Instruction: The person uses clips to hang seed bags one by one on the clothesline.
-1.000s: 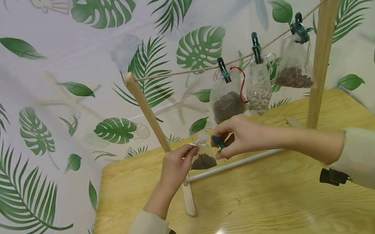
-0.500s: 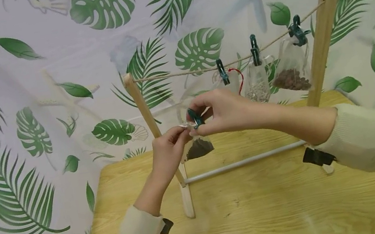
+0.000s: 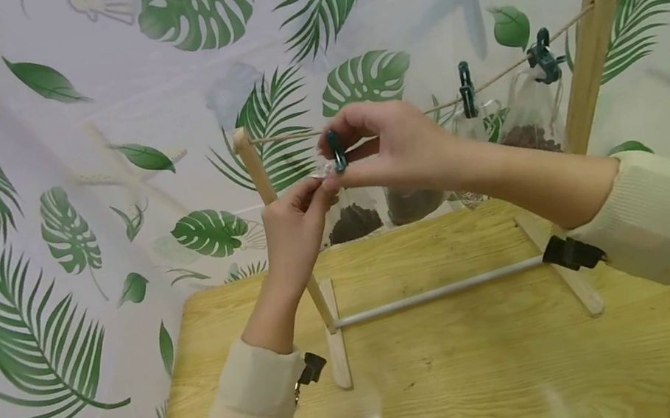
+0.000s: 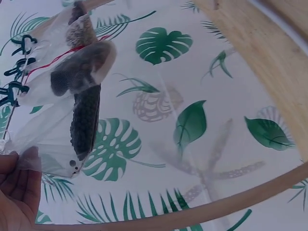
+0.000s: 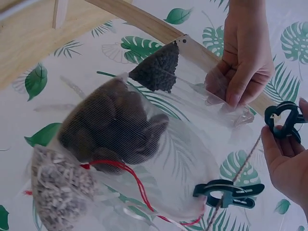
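Observation:
My left hand point(image 3: 295, 234) pinches the gathered top of a sheer mesh bag point(image 5: 159, 67) with dark granules at its bottom. The bag hangs below my fingers, just under the left stretch of a twine line point(image 3: 506, 70). Between thumb and fingers of my right hand point(image 3: 397, 142) is a dark green spring clip point(image 5: 284, 118), close over the bag's top and near the twine. In the left wrist view the granules point(image 4: 85, 125) show as a dark mass. A bag of larger dark pieces point(image 5: 110, 130) hangs beside it, partly hidden by my right hand in the head view.
Wooden posts point(image 3: 592, 63) hold the twine above a wood-grain table point(image 3: 473, 379), with a white bar point(image 3: 444, 292) low between them. Other green clips point(image 3: 466, 90) hold a bag of pale chips point(image 5: 62, 187) and one of reddish-brown pieces point(image 3: 527, 134). A leaf-print sheet hangs behind.
Both hands have risen together from low over the table to the twine, the left lifting the granule bag. My right hand brought the clip left to the bag's top.

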The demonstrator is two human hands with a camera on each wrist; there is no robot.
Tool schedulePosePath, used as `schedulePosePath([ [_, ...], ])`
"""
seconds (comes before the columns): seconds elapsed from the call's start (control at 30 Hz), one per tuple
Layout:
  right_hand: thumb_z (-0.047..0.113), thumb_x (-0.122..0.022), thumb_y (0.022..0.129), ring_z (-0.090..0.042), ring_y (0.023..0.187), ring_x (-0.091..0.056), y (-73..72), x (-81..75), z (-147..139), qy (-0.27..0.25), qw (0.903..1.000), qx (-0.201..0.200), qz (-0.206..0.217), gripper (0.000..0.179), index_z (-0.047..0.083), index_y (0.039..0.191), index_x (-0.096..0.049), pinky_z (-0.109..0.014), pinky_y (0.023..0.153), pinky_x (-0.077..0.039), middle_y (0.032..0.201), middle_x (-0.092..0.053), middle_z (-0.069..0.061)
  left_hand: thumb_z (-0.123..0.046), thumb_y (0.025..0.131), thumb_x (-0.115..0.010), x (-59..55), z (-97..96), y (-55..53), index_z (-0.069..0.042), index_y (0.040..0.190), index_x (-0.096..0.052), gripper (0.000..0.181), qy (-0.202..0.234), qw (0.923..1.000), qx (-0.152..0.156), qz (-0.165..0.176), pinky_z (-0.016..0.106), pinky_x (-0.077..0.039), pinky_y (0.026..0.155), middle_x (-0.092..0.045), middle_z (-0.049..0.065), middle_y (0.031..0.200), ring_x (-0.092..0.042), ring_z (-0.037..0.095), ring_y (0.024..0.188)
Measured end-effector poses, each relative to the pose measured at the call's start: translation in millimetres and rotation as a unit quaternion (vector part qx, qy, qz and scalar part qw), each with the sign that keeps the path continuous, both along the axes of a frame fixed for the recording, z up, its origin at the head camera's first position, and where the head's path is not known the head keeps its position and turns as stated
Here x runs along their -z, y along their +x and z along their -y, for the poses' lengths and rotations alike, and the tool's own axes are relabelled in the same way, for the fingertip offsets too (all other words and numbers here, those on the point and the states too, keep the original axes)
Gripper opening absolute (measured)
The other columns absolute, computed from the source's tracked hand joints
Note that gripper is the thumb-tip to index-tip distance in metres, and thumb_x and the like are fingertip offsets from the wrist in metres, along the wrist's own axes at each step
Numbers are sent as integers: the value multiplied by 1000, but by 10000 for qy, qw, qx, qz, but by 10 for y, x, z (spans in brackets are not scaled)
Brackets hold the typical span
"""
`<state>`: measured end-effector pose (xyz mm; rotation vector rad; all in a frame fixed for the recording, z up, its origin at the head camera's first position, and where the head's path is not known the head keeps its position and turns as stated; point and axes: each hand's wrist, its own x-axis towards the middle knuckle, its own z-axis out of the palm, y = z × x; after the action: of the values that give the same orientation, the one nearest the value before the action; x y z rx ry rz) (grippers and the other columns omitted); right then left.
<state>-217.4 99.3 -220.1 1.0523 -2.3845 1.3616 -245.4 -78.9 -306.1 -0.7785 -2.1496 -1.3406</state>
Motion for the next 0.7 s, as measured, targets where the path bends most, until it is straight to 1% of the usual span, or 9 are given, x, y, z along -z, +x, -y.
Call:
schedulePosePath([
  [0.13,6,-71,84,-18,100,-61,-19,-91,3,-404,9977,334,-419,26,-4,105,-59,-25,89,-50,103,-61,-12,-14,94,-60,-125,-37,-26,2,95,-71,19,29,9998,-129,159,22,-55,69,-72,14,85,-71,20,78],
  [0.23,9,-69,86,-15,97,-62,-44,-132,-7,-573,9949,575,-602,24,-3,105,-59,-24,88,-49,103,-61,-11,-13,94,-59,-186,-47,-36,2,96,-71,19,56,9987,-203,470,21,-55,71,-72,14,86,-71,20,79],
  [0.33,11,-68,88,-12,91,-65,-83,-159,-25,-741,9934,746,-451,19,-1,101,-62,-24,82,-51,100,-63,-9,-13,95,-59,-234,-52,-40,1,96,-71,19,128,9962,-267,815,21,-55,71,-72,13,87,-71,19,80],
  [0.4,12,-68,88,-10,89,-66,-119,-185,-42,-955,9919,807,-202,15,2,98,-64,-24,81,-51,98,-64,-7,-14,95,-59,-256,-63,-43,0,98,-71,19,150,9946,-276,992,22,-55,72,-72,13,87,-71,19,80],
  [0.5,12,-68,87,-9,91,-63,-195,-236,-67,-1304,9885,760,21,9,4,92,-68,-23,80,-48,95,-67,-2,-16,95,-58,-290,-90,-44,-1,101,-71,21,67,9927,-302,1162,23,-55,73,-72,12,90,-70,18,82],
  [0.57,10,-69,86,-12,91,-62,-250,-274,-77,-1494,9866,621,208,6,5,90,-70,-24,79,-47,92,-69,0,-16,96,-58,-305,-106,-44,-2,103,-71,21,-63,9924,-340,1181,23,-55,73,-72,12,91,-70,17,82],
  [0.6,11,-69,86,-14,91,-61,-275,-290,-80,-1490,9869,567,264,6,6,89,-71,-25,78,-46,91,-69,2,-16,96,-58,-311,-112,-43,-2,103,-71,21,-135,9923,-369,1175,23,-55,73,-72,12,91,-70,17,82],
  [0.7,10,-68,87,-17,91,-62,-345,-322,-71,-1466,9870,319,576,6,4,87,-70,-26,82,-48,92,-70,3,-16,95,-58,-323,-125,-43,-2,101,-71,20,-319,9924,-448,1103,24,-55,72,-72,11,91,-70,17,82],
])
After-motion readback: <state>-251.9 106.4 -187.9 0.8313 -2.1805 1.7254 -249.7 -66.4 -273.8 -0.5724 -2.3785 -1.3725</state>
